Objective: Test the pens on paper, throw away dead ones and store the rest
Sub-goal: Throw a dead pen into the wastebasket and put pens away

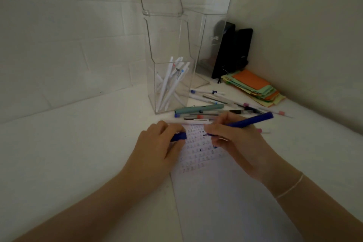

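At the centre of the frame the right hand (231, 139) has its fingers curled round a blue pen (249, 122), the barrel slanting up towards the right and the tip down at a sheet of paper (225, 202). The left hand (159, 143), just left of centre, pinches a blue pen cap (179, 136) in curled fingers and rests on the left edge of the paper. The paper lies on the white table (78, 153) and runs from the hands to the lower right of the frame; its upper part carries rows of small marks, too blurred to read.

Just above the hands a clutter of loose pens (216, 104) lies on the table, among them a teal pen (200, 108) and several with pink or blue ends. Above centre stands a tall clear plastic holder (169, 61) with a bunch of white pens (170, 82) leaning inside. To the right of it, in the corner of the walls, are dark upright objects (231, 49) that cannot be made out, and below them a stack of orange, green and yellow paper slips (255, 86). A thin bracelet (290, 186) circles the right wrist at lower right.
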### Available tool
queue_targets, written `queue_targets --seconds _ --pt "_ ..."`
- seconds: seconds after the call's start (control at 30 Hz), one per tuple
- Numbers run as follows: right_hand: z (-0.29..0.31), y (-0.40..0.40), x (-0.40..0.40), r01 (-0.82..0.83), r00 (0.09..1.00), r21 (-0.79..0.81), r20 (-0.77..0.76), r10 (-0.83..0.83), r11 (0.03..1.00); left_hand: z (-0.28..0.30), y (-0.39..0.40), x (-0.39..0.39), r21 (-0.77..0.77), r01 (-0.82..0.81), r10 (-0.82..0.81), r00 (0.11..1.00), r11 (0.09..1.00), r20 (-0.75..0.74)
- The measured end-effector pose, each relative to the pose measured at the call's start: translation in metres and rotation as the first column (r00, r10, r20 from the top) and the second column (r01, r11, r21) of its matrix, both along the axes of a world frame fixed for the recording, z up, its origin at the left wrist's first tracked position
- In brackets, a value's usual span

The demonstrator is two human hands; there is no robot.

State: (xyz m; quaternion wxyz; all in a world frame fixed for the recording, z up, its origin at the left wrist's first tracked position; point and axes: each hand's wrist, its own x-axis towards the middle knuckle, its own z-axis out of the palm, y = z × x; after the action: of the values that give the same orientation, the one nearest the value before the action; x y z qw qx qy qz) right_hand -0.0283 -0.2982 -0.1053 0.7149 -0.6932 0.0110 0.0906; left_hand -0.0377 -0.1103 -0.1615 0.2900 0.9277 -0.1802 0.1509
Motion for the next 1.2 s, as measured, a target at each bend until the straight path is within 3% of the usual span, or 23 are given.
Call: queue_targets --seconds 0.1,0.37,0.63,0.77,1.03,1.2 --pt "-0.013 0.002 -0.007 0.101 0.994 -0.082 0.042 -0.098 0.991 -0.001 0.000 0.000 0.044 -0.009 0.010 1.000 0.999 -0.010" --pt "-0.024 0.006 -0.014 0.134 0.987 -0.145 0.113 -0.118 0.980 0.002 -0.002 -0.001 0.121 -0.045 0.049 0.998 0.992 -0.027" --pt "-0.024 0.006 -0.011 0.053 0.985 -0.298 0.171 -0.002 0.953 0.003 -0.002 0.000 0.115 -0.045 0.054 0.996 0.992 -0.069" --pt "-0.026 0.001 -0.003 0.116 0.984 -0.184 0.153 -0.088 0.976 0.005 -0.003 0.000 0.102 -0.051 0.061 0.994 0.993 -0.094" --pt "-0.033 0.004 -0.003 0.266 0.939 -0.346 0.303 -0.161 0.900 0.004 -0.003 -0.001 0.098 -0.042 0.049 0.996 0.994 -0.071" --pt "-0.034 0.006 -0.003 0.265 0.944 -0.372 0.286 -0.162 0.890 0.003 -0.002 -0.001 0.090 -0.039 0.044 0.997 0.995 -0.063"
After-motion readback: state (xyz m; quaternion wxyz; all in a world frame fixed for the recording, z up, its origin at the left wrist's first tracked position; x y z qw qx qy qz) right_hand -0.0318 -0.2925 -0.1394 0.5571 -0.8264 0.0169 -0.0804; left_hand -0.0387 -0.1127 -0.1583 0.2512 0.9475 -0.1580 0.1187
